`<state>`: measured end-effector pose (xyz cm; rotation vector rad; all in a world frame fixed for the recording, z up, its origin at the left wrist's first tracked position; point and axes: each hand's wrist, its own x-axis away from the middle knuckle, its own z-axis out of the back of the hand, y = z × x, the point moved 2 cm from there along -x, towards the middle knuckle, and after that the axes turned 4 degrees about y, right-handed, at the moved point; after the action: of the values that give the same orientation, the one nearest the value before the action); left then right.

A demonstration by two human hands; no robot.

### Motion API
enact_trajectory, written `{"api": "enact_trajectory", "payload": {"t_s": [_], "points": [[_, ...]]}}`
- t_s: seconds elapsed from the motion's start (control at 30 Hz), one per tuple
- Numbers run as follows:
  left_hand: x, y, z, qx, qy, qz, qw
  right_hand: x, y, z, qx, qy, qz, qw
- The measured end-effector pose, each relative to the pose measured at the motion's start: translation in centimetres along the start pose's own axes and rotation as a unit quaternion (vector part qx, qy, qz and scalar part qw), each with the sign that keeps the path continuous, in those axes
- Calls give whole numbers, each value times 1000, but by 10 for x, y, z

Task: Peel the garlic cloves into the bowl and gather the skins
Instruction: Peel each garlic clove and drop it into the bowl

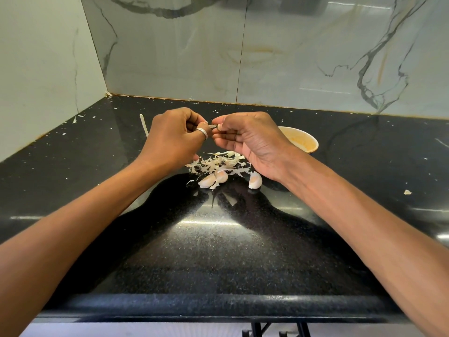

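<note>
I hold a garlic clove (215, 127) above the skins (218, 162), the fingers of my left hand (175, 138) and right hand (250, 142) pinched on it, so peelings drop onto that pile. Unpeeled cloves (213, 179) wait on the bench (218, 251), with the bowl (306, 141) close by my right wrist.

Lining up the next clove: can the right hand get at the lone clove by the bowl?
Probably yes, once freed. The lone clove lies uncovered on the counter beside the wrist of the right hand; but that hand and the left hand pinch a small piece together.
</note>
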<state>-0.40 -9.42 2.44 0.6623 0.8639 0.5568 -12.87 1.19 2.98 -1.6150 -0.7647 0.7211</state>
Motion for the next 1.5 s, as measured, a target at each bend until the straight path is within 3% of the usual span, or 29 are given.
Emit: {"api": "enact_trajectory", "payload": {"t_s": [0.3, 0.6, 0.9, 1.1, 1.5], "points": [[-2, -2, 3, -18, 3, 13, 1000, 1, -5, 2, -12, 8, 8, 1000], [-4, -1, 4, 53, 14, 55, 997, 0, -9, 7, -10, -12, -2, 1000], [-3, 3, 9, 40, 35, -38, 998, 1, -8, 6, 3, -23, -6, 1000], [0, 6, 7, 61, -14, -59, 996, 1, -8, 6, 7, -30, -4, 1000], [-4, -1, 3, 64, -37, -26, 997, -1, -10, 6, -20, -42, 10, 999]]}}
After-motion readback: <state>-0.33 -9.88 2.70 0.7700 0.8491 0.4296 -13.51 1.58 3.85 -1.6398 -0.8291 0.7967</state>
